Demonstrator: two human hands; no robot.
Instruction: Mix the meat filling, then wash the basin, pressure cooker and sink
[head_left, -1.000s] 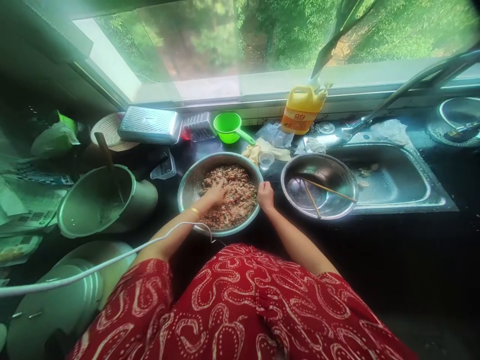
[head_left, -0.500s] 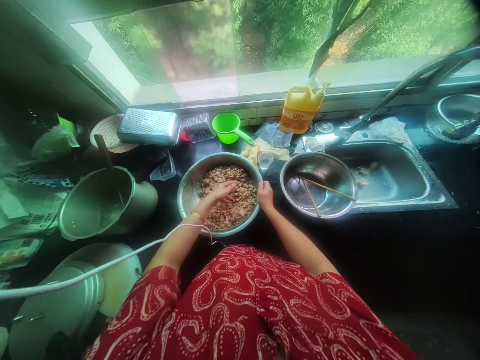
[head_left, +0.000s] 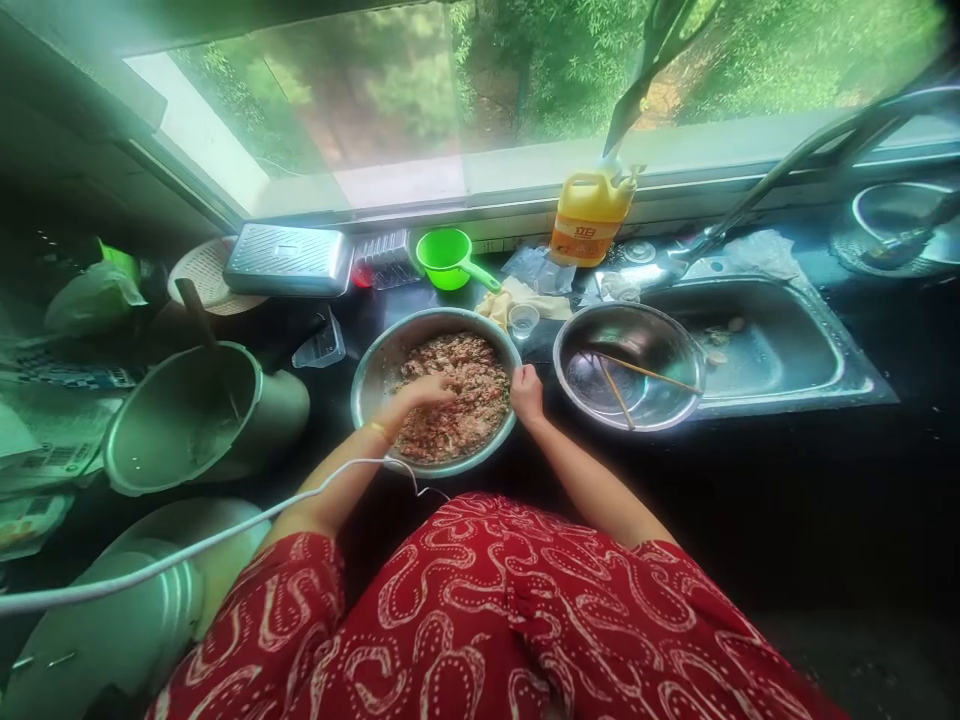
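Observation:
A steel bowl (head_left: pixel 375 358) full of brown minced filling (head_left: pixel 469 375) stands on the dark counter in front of me. My left hand (head_left: pixel 420 393) lies in the filling, fingers spread and pressed into it. My right hand (head_left: pixel 526 391) grips the bowl's right rim. A gold bangle sits on my left wrist. A second steel bowl (head_left: pixel 667 345) with two chopsticks (head_left: pixel 637 372) across it stands just right of the first.
A sink (head_left: pixel 780 345) lies to the right with a long tap over it. A yellow detergent jug (head_left: pixel 586 216), a green ladle cup (head_left: pixel 450 258) and a small clear cup (head_left: pixel 522 320) stand behind. Left are a large pot (head_left: pixel 187 415), lids and a white cable (head_left: pixel 187 545).
My left hand has shifted within the filling, first toward the middle, then back left. My right hand has stayed on the rim. The view has drifted slightly.

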